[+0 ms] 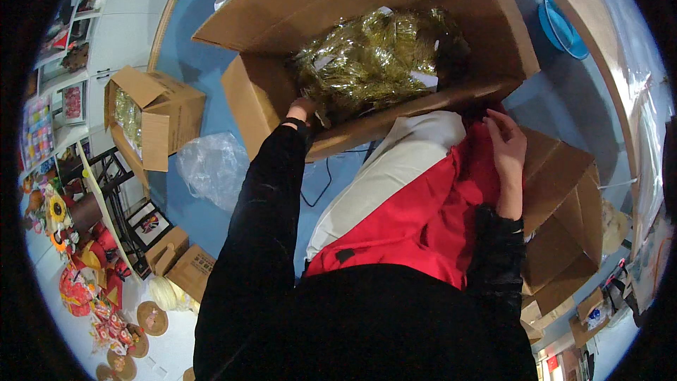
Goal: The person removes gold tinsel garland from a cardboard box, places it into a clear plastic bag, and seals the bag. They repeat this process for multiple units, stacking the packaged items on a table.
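Observation:
A large open cardboard box stands before me, holding a heap of gold tinsel with white labels. My left hand reaches over the near left wall of the box, at the left edge of the tinsel; its fingers are partly hidden, and whether they grip anything cannot be told. My right hand is outside the box, above the red and white cloth apron or garment on my lap. Its thumb and forefinger are apart, with nothing seen between them.
A smaller cardboard box with tinsel stands at the left, near a clear plastic bag. Another open cardboard box is at my right. A blue basin lies beyond, by a curved-looking table edge. A black cable runs across the floor.

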Motion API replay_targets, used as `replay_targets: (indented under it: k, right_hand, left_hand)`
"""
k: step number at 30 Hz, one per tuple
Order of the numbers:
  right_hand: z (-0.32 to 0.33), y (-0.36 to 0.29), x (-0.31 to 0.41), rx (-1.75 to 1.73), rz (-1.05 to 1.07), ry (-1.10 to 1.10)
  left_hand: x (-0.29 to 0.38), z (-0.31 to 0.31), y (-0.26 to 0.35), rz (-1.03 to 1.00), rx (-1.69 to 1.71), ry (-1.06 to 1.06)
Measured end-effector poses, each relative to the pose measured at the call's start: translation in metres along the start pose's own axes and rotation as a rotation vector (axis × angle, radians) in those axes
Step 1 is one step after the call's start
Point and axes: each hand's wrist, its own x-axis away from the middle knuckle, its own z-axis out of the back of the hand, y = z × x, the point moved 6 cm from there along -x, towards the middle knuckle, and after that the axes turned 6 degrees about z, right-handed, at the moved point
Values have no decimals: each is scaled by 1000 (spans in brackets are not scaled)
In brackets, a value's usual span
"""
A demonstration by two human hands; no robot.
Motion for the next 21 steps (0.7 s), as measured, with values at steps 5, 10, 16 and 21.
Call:
replay_targets:
  k: [5,10,16,21]
  right_hand:
    - [-5,-7,-1,-47,-45,28]
    - [-13,-14,-6,-83,12,37]
    - [-15,-2,-11,-95,44,52]
    - [-14,-19,-4,-93,72,97]
  left_hand:
    - [7,-29,5,-325,161,49]
    - [-21,-32,0,53,146,-263]
    - [115,112,22,7,18,193]
    - [296,238,68,-247,384,655]
